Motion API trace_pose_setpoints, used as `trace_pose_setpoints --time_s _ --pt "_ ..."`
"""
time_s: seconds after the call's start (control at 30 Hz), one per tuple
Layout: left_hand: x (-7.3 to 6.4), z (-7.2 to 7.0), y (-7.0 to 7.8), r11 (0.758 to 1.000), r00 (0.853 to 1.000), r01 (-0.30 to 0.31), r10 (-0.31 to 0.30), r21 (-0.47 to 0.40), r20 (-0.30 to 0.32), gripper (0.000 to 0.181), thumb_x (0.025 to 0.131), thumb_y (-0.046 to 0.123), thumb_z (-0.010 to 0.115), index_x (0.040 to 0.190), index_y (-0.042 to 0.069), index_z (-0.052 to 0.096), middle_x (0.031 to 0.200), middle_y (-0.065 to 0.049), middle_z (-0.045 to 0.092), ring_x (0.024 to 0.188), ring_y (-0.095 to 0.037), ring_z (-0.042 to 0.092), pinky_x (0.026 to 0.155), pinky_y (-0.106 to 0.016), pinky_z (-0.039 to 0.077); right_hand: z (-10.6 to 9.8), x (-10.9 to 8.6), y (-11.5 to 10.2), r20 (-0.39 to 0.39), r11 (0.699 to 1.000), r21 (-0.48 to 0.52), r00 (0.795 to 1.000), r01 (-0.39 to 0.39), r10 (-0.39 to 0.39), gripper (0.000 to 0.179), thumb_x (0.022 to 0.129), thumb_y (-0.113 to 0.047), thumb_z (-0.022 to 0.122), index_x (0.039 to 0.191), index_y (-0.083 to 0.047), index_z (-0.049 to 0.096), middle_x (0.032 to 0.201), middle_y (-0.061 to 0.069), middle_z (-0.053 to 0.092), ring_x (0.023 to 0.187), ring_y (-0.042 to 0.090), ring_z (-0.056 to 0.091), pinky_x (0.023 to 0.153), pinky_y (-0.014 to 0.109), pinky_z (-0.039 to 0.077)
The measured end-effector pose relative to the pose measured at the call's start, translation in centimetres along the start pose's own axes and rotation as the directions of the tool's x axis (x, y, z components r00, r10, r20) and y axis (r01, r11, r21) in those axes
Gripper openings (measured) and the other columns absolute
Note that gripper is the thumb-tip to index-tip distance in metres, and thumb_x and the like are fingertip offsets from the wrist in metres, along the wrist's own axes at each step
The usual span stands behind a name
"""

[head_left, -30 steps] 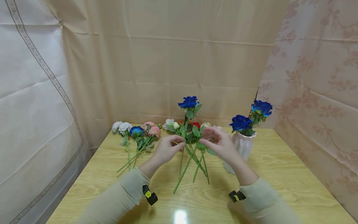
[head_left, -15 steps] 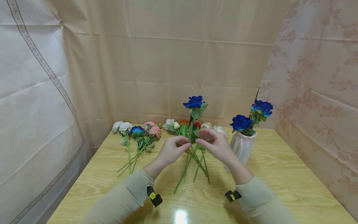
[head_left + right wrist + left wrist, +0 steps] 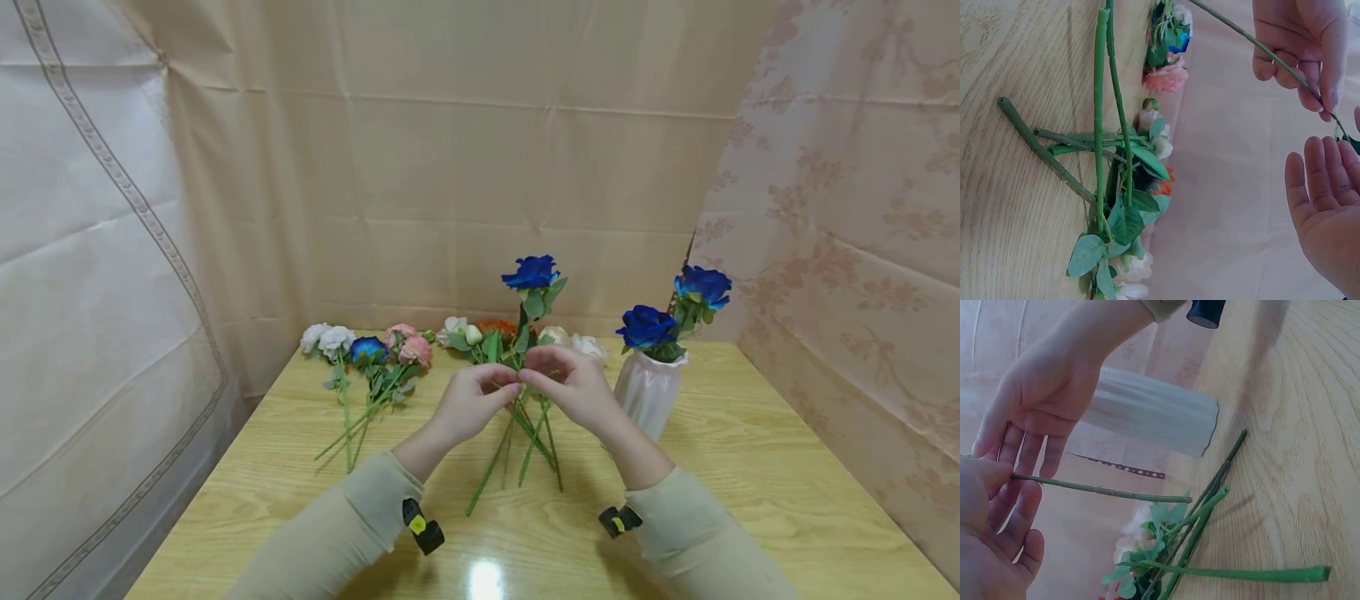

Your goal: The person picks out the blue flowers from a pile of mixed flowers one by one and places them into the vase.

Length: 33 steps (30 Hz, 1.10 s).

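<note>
A blue rose (image 3: 531,273) stands upright over the middle of the table, its bloom above both hands. My left hand (image 3: 471,404) pinches its thin green stem (image 3: 1097,489) between thumb and fingers, as the right wrist view shows. Close beside the stem is my right hand (image 3: 573,392), its fingers extended and its palm visible in the right wrist view (image 3: 1335,200); the thumb tip is at or near the stem, and contact is hard to tell. A white vase (image 3: 649,392) holding two blue roses (image 3: 647,327) stands right of the hands.
Behind and below the hands lies a pile of flowers with crossed green stems (image 3: 487,475), among them an orange bloom (image 3: 497,327) and white ones (image 3: 588,346). A second group with pink (image 3: 415,352), white (image 3: 335,342) and blue blooms (image 3: 368,350) lies left on the wooden table (image 3: 247,508).
Left hand and the blue rose have moved right. My right hand has shifted left, so the two hands are now closer together at the stem.
</note>
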<state>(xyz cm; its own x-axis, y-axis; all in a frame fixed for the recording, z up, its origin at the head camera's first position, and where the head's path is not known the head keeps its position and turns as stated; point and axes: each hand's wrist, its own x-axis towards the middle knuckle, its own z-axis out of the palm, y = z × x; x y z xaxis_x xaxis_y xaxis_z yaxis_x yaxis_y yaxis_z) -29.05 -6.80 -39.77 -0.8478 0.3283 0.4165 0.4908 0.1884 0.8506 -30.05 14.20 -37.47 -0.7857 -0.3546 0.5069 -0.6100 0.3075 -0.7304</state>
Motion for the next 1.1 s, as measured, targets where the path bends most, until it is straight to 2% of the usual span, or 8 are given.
trace_pose_setpoints --time_s 0.17,0.27,0.37,0.53,0.77,0.9,1.1 --pt "0.02 0.28 0.16 1.000 1.000 -0.011 0.011 0.000 0.002 0.014 0.099 0.017 0.070 0.110 0.009 0.076 0.098 -0.012 0.074 0.079 -0.034 0.069 0.069 -0.031 0.056 0.16 0.06 -0.05 -0.002 1.000 0.012 1.000 -0.012 0.012 0.025 0.097 -0.022 0.074 0.117 -0.008 0.070 0.105 0.003 0.071 0.090 0.020 0.067 0.075 0.034 0.058" --pt "0.08 0.44 0.20 1.000 1.000 -0.011 0.011 -0.007 0.004 0.015 0.099 0.016 0.070 0.111 0.009 0.076 0.098 -0.009 0.074 0.076 -0.024 0.069 0.070 -0.031 0.057 0.20 0.11 -0.01 -0.004 1.000 0.011 1.000 -0.027 0.027 0.025 0.097 -0.020 0.074 0.117 -0.006 0.070 0.105 0.005 0.070 0.090 0.021 0.067 0.076 0.033 0.058" --pt "0.14 0.55 0.26 1.000 1.000 -0.010 0.010 -0.010 0.006 0.015 0.099 0.014 0.070 0.111 0.009 0.076 0.096 -0.003 0.074 0.075 -0.020 0.069 0.070 -0.031 0.058 0.21 0.14 -0.18 -0.010 0.999 0.010 0.999 -0.041 0.041 0.025 0.097 -0.018 0.074 0.117 -0.004 0.069 0.105 0.008 0.070 0.090 0.023 0.067 0.075 0.031 0.057" --pt "0.17 0.69 0.29 1.000 1.000 0.000 0.000 -0.017 0.016 0.014 0.099 0.013 0.070 0.110 0.007 0.076 0.095 -0.002 0.073 0.080 -0.030 0.070 0.071 -0.034 0.059 0.22 0.17 -0.39 -0.016 0.999 0.003 0.999 -0.042 0.042 0.026 0.097 -0.015 0.073 0.117 0.000 0.069 0.102 0.010 0.070 0.085 0.026 0.067 0.071 0.029 0.056" --pt "0.06 0.94 0.21 0.998 0.999 0.014 -0.011 -0.068 0.034 0.017 0.099 0.010 0.069 0.112 -0.001 0.073 0.096 -0.005 0.073 0.086 -0.041 0.070 0.078 -0.057 0.057 0.16 0.13 -0.13 -0.012 0.999 -0.004 0.999 -0.038 0.038 0.024 0.097 -0.018 0.073 0.112 0.000 0.070 0.094 0.006 0.070 0.078 0.021 0.067 0.069 0.029 0.057" --pt "0.05 1.04 0.23 0.998 0.999 0.008 -0.005 -0.069 0.034 0.014 0.099 0.009 0.069 0.109 0.001 0.074 0.095 -0.005 0.073 0.086 -0.043 0.069 0.077 -0.053 0.058 0.19 0.12 0.08 -0.016 0.999 0.004 0.999 -0.038 0.038 0.023 0.097 -0.018 0.074 0.110 0.001 0.070 0.091 0.006 0.070 0.077 0.022 0.068 0.068 0.029 0.057" --pt "0.08 1.03 0.08 1.000 1.000 0.009 -0.008 -0.024 0.030 0.014 0.099 0.015 0.069 0.107 0.005 0.075 0.093 -0.002 0.073 0.080 -0.024 0.070 0.071 -0.036 0.059 0.23 0.10 0.25 -0.023 1.000 0.014 0.999 -0.025 0.025 0.022 0.096 -0.017 0.074 0.107 0.002 0.070 0.089 0.006 0.071 0.075 0.022 0.067 0.066 0.028 0.056"
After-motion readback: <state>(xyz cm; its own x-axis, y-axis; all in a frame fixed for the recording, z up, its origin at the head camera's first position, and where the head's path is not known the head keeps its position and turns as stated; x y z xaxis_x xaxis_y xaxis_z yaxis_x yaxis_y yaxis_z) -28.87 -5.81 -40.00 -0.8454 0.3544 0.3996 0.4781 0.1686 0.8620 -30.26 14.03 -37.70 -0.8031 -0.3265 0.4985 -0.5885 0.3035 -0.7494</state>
